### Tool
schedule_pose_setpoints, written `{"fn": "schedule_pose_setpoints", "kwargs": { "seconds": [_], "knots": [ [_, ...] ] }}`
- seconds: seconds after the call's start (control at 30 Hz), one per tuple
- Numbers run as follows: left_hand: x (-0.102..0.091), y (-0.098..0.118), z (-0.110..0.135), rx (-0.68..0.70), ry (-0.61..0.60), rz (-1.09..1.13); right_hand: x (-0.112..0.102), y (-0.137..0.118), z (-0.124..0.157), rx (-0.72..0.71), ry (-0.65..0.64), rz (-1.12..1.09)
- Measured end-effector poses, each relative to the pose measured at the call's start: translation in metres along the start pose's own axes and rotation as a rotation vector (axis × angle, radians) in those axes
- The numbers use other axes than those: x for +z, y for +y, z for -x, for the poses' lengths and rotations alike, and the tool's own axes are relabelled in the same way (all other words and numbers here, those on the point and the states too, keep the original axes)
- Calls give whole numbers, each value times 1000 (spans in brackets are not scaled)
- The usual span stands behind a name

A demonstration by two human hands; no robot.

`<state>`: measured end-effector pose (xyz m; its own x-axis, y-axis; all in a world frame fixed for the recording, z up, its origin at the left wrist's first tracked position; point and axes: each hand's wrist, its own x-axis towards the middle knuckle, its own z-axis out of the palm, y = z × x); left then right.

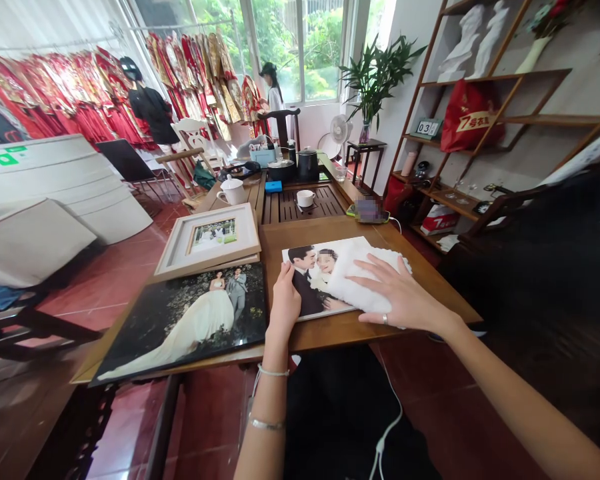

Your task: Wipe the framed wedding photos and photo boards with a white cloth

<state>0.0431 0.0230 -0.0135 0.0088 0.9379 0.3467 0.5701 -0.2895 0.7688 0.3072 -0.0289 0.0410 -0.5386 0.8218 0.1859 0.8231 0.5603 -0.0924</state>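
A photo panel (307, 293) showing a couple lies near the front edge of the wooden table (300, 233). At its left edge my left hand (283, 297) grips it, thumb on top. My right hand (395, 287) lies flat with fingers spread on a white cloth (353, 277), which covers the panel's right part. To the left, a larger dark wedding photo (195, 320) rests flat at the table's front. Behind that one is a light wood picture frame (210, 237) with a smaller photo inside, stacked on another frame.
On the table stand a white lidded mug (233, 191), a white cup (305, 198) on a slatted tea tray (280, 208), dark pots (307, 163) and a phone (370, 210) on a cable. Shelves (500, 120) stand right. Two people are near red garments (80, 93) at the back.
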Motion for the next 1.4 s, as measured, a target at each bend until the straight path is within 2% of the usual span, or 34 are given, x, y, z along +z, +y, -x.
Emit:
{"fn": "schedule_pose_setpoints", "kwargs": {
  "seconds": [0.17, 0.37, 0.43, 0.53, 0.63, 0.73, 0.9, 1.03, 1.2, 1.4],
  "knots": [
    [1, 0, 1, -2, -9, 7, 8, 27, -16, 91, 39, 6],
    [0, -3, 1, 17, -3, 34, 2, 76, -60, -18, -53, -211],
    [0, -3, 1, 12, -9, 20, 1, 81, -73, 1, -16, -313],
    [1, -2, 1, 8, -11, 5, 4, 74, -87, 170, 84, -291],
    [2, -3, 2, 15, 14, 31, 8, 62, -90, 303, 94, -187],
    [2, -3, 2, 14, 20, 39, 9, 55, -81, 214, 71, -172],
    [0, 0, 1, -1, -3, 1, 4, 47, -48, 51, 8, -252],
    [-1, 3, 1, -17, -18, -11, 2, 38, -36, 61, -17, -172],
    [0, 2, 2, -20, -14, -7, 4, 38, -49, 158, 5, -34],
    [1, 0, 1, -8, -3, 10, 2, 57, -84, 246, 43, -26]
  ]
}}
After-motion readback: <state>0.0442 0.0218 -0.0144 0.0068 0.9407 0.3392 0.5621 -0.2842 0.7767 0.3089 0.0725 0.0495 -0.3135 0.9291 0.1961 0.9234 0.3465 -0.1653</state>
